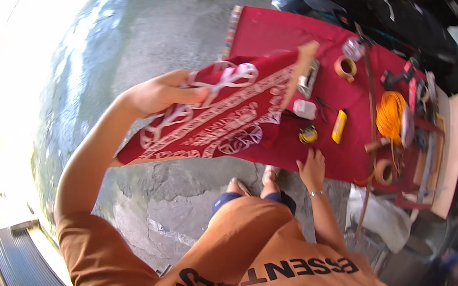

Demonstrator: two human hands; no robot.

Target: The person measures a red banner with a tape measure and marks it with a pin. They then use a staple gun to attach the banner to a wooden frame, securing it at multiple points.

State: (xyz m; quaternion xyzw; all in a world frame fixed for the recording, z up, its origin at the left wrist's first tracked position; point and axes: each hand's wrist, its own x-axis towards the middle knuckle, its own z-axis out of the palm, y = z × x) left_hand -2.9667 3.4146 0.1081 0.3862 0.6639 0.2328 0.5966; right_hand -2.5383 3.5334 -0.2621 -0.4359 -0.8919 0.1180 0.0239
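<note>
Over the red desk: left hand pinches patterned cloth; right hand flat, empty. Keep cloth taut, clear of tape measure.

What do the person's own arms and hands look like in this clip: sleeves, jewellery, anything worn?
Both forearms are bare. The left hand carries nothing visible on it; the right hand has a thin silvery bracelet at the wrist. A rust-orange short-sleeved shirt with dark lettering covers the shoulders and upper arms. No gloves.

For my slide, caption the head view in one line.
Left hand lifts a red white-patterned cloth while the right hand rests on a red-covered table beside a tape measure.
</note>
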